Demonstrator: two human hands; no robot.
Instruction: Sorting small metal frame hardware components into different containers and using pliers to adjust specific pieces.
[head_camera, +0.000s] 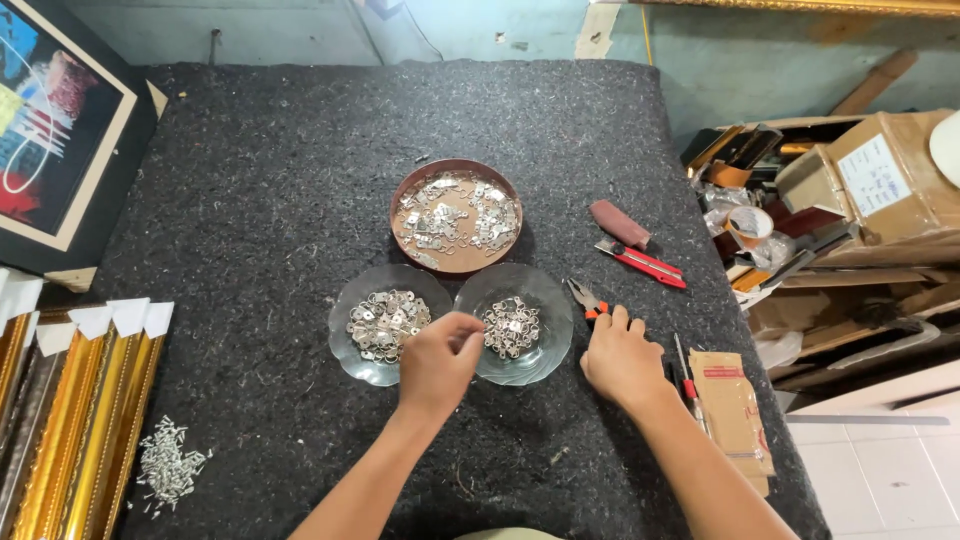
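Observation:
Two clear glass dishes sit side by side on a dark felt-covered table (250, 200). The left glass dish (352, 345) and the right glass dish (535, 295) each hold several small metal hanger plates. Behind them stands a round brown tin lid (455, 266) with more metal pieces. My left hand (437, 365) hovers between the two dishes, fingers curled together; whether it pinches a piece is hidden. My right hand (622, 358) rests on the felt just right of the right dish, covering the orange handles of small pliers (585, 297).
A red utility knife (645, 262) and a brown sheath (618, 222) lie at the right. A small cardboard packet (733, 405) and a screwdriver (684, 372) sit near the right edge. A pile of small screws (168, 468) lies front left beside gold frame mouldings (70, 420). Cluttered boxes (860, 190) stand right of the table.

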